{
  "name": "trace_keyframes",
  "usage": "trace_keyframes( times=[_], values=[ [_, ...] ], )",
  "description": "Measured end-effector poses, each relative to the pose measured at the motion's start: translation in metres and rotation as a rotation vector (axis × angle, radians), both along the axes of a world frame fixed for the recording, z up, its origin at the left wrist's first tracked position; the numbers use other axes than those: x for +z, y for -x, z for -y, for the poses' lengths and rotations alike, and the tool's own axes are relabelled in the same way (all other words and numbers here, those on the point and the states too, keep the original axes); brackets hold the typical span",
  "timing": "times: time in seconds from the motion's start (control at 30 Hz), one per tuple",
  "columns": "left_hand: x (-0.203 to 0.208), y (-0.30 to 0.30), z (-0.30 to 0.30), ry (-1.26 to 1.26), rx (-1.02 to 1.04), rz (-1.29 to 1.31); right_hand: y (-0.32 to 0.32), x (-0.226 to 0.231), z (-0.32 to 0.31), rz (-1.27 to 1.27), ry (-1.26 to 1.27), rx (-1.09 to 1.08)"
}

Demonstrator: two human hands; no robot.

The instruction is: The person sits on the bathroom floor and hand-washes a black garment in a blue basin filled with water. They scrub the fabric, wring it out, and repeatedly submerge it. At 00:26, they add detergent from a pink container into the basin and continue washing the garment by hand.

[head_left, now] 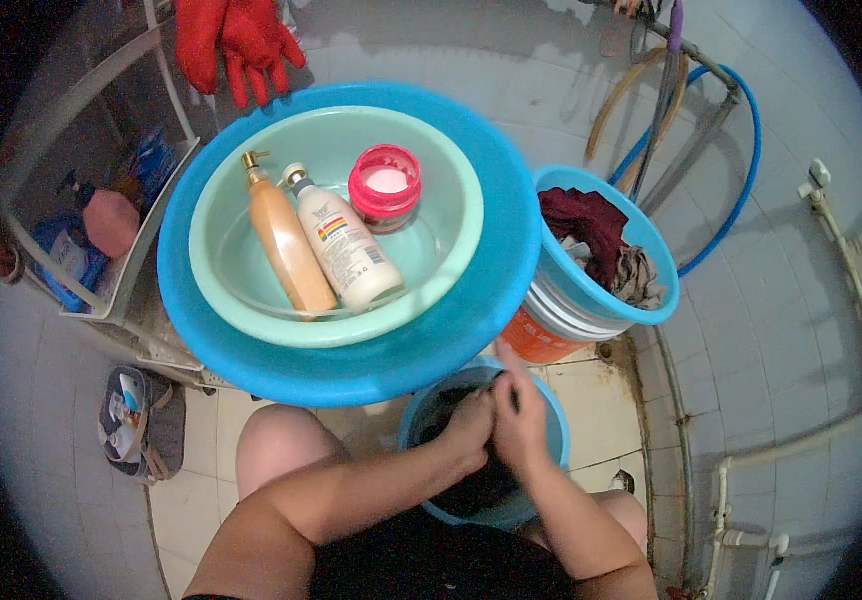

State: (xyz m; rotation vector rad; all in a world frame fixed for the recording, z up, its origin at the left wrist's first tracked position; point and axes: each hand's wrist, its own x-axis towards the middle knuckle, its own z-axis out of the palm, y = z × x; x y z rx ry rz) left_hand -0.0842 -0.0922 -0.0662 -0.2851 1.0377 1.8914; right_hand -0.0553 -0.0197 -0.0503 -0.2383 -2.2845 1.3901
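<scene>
Between my knees stands a small light-blue bucket (pixel 561 405) with dark cloth (pixel 481 485) in it. My left hand (pixel 469 425) is closed in a fist over the bucket, pressed against the right. Beside it my right hand (pixel 521 420) is also closed, with one blurred finger stretched upward. A dark bit of the cloth shows between the right hand's fingers; most of what lies in the two hands is hidden.
In front, a large blue basin (pixel 176 260) holds a pale-green basin (pixel 206 250) with two pump bottles (pixel 286 245) (pixel 351 245) and a pink-rimmed jar (pixel 384 190). At right, a blue basin of clothes (pixel 601 235) sits on a white-and-orange bucket (pixel 541 335). A rack (pixel 101 310) stands left.
</scene>
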Motion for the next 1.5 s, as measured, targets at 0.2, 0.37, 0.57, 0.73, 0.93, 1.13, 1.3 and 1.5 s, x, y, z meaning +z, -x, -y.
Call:
trace_keyframes(
  times=[0.2, 0.37, 0.57, 0.73, 0.93, 1.13, 1.3, 1.5],
  values=[
    [0.007, 0.006, 0.002, -0.279, -0.189, 0.077, 0.009, 0.004, -0.069, -0.026, 0.922, -0.161],
    [-0.013, 0.027, 0.012, -0.197, -0.174, -0.009, 0.001, -0.002, -0.058, -0.245, 0.777, -0.239],
    [-0.041, 0.031, 0.012, -0.406, 0.15, 0.001, -0.023, 0.013, 0.021, -0.004, -0.175, 0.313],
    [0.001, -0.009, 0.003, -0.357, 0.097, -0.029, 0.015, -0.01, -0.029, -0.01, 0.092, -0.085],
    [-0.03, 0.025, 0.012, -0.414, 0.196, 0.049, -0.017, 0.004, 0.036, -0.029, -0.189, 0.145],
    [-0.007, -0.025, 0.002, -0.221, 0.086, 0.004, 0.011, -0.021, -0.032, -0.014, 0.131, -0.062],
    [-0.005, 0.004, 0.014, -0.307, 0.124, 0.033, -0.011, -0.011, 0.017, 0.018, -0.133, 0.129],
    [0.009, 0.01, 0.014, -0.438, 0.042, 0.15, 0.012, 0.004, -0.076, 0.062, 0.856, -0.081]
  ],
)
